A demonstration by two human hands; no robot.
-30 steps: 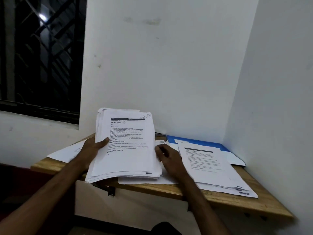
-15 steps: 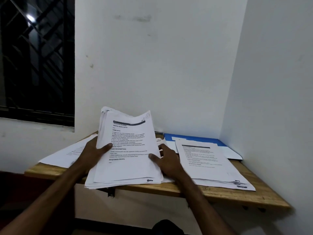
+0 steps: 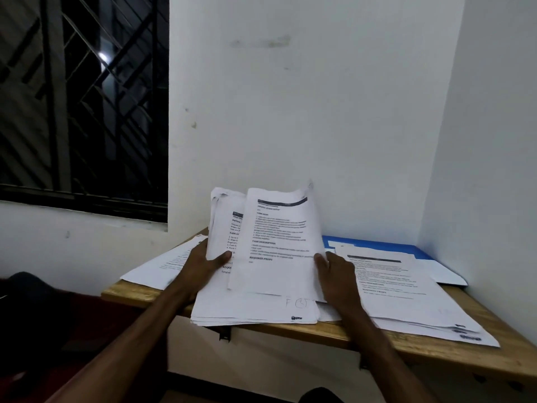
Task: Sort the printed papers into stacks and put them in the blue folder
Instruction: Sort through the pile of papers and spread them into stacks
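The right hand (image 3: 334, 274) now peels the top sheet (image 3: 279, 242) off the bundle (image 3: 252, 309) gripped by the left hand (image 3: 200, 266); sorting continues, the blue folder (image 3: 386, 246) still unfilled.

bare forearms (image 3: 145, 324), bare hands (image 3: 200, 267)

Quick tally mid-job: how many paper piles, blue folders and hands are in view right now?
Paper piles: 3 (left pile, middle pile, right pile)
Blue folder: 1
Hands: 2 (left hand, right hand)
Total: 6
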